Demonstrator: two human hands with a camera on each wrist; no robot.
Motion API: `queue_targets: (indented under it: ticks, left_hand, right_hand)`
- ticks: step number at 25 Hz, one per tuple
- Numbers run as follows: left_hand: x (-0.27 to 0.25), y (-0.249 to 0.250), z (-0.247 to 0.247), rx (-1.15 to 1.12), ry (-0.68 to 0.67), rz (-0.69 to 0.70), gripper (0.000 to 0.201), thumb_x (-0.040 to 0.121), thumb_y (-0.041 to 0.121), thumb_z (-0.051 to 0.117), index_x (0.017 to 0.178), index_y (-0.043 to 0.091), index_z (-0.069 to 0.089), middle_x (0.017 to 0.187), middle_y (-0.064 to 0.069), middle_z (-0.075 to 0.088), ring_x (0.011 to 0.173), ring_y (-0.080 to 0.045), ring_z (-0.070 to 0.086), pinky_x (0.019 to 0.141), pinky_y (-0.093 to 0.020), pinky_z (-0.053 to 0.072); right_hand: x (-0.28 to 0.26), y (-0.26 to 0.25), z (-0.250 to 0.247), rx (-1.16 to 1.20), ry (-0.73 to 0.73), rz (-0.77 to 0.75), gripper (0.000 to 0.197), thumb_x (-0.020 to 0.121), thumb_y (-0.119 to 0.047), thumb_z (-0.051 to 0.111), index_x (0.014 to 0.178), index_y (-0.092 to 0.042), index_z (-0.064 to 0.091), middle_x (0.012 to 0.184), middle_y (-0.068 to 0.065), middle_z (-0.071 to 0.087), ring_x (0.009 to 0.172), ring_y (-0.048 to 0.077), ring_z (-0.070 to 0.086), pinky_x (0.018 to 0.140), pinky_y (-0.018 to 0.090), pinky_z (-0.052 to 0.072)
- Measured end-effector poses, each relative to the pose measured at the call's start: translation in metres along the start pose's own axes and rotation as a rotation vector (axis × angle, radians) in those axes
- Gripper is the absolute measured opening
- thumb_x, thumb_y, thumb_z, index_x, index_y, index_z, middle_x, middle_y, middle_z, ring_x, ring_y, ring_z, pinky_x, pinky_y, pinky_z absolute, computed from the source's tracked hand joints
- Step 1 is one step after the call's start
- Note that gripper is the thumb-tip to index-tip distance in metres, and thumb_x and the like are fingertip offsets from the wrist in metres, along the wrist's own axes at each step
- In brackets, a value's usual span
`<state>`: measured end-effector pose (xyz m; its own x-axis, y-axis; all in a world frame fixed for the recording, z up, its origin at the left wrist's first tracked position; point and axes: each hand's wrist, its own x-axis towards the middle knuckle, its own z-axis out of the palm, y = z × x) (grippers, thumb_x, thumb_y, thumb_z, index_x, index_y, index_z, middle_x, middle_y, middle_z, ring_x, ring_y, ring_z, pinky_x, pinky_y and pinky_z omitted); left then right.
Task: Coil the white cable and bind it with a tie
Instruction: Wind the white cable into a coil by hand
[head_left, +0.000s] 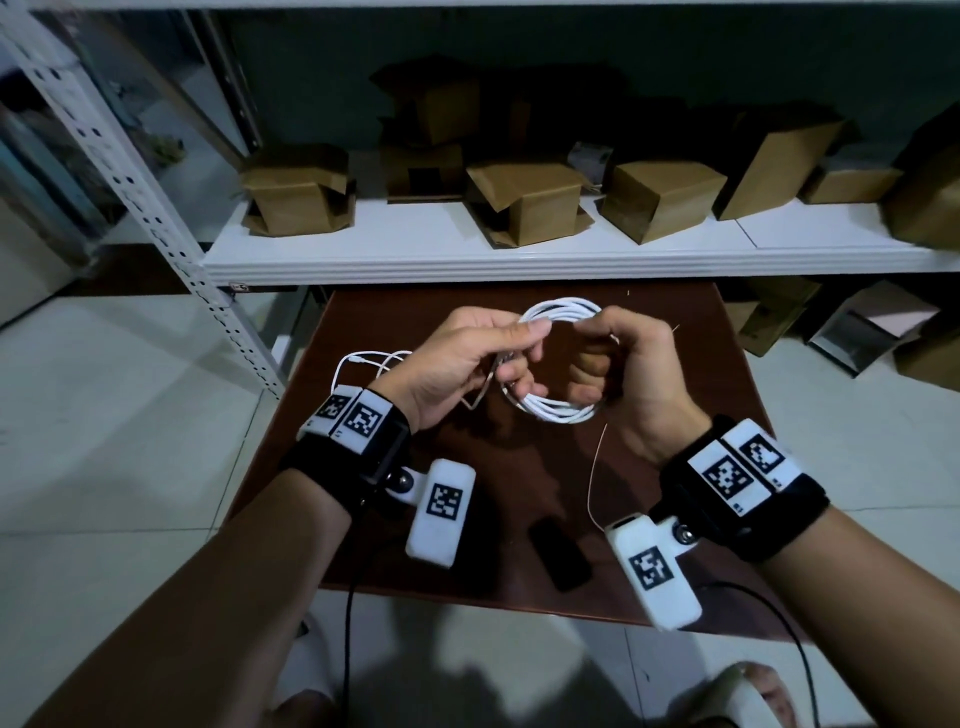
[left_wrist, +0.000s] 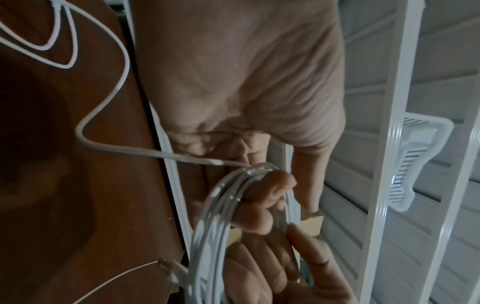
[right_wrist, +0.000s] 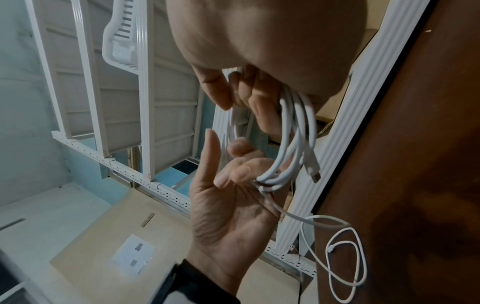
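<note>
The white cable (head_left: 558, 413) is wound into a coil of several turns, held in the air over the brown table (head_left: 675, 395). My left hand (head_left: 511, 358) pinches the coil's left side between thumb and curled fingers. My right hand (head_left: 592, 366) grips its right side in a fist. A loose tail (head_left: 363, 364) trails from the left hand onto the table. The left wrist view shows the bundled strands (left_wrist: 221, 205). The right wrist view shows the strands (right_wrist: 293, 123) and a plug end (right_wrist: 313, 170) hanging free. One thin wire tie (head_left: 595, 467) lies on the table below my right hand.
A black phone (head_left: 558, 556) lies near the table's front edge. Behind the table, a white shelf (head_left: 467, 254) carries several cardboard boxes (head_left: 524, 200). A perforated white upright (head_left: 156, 208) stands at the left. More boxes sit on the floor at the right (head_left: 857, 327).
</note>
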<state>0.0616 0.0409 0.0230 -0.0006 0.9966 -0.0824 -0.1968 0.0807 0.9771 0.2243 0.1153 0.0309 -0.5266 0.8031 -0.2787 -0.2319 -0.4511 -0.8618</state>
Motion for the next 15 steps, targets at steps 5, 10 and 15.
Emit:
queue_targets:
  ticks: [5,10,15]
  left_hand:
    - [-0.003,-0.002,-0.006,-0.057,0.082,0.008,0.029,0.099,0.013,0.063,0.070,0.011,0.059,0.052,-0.002,0.043,0.056,-0.021,0.053,0.099,-0.056,0.056]
    - [-0.001,-0.003,-0.003,-0.271,0.110,-0.026,0.036,0.102,0.025,0.059,0.069,0.016,0.048,0.047,0.009,0.028,0.045,-0.010,0.032,0.070,-0.036,0.056]
    - [0.002,0.001,0.001,-0.476,0.135,-0.085,0.041,0.099,0.039,0.053,0.066,0.016,0.044,0.043,0.014,0.020,0.041,-0.007,0.010,0.053,-0.027,0.018]
  right_hand:
    - [-0.003,-0.002,0.006,-0.031,0.034,0.027,0.027,0.085,-0.009,0.055,0.065,-0.020,0.041,0.063,-0.002,0.015,0.054,0.015,0.009,0.045,0.025,0.017]
    - [-0.003,0.000,0.011,0.023,0.003,0.043,0.034,0.085,-0.009,0.054,0.061,-0.022,0.034,0.059,-0.004,0.014,0.055,0.015,0.006,0.044,0.025,0.019]
    - [-0.001,-0.002,0.014,0.126,-0.108,0.066,0.039,0.087,-0.011,0.047,0.056,-0.023,0.027,0.046,-0.007,0.016,0.047,0.014,0.003,0.045,0.026,0.020]
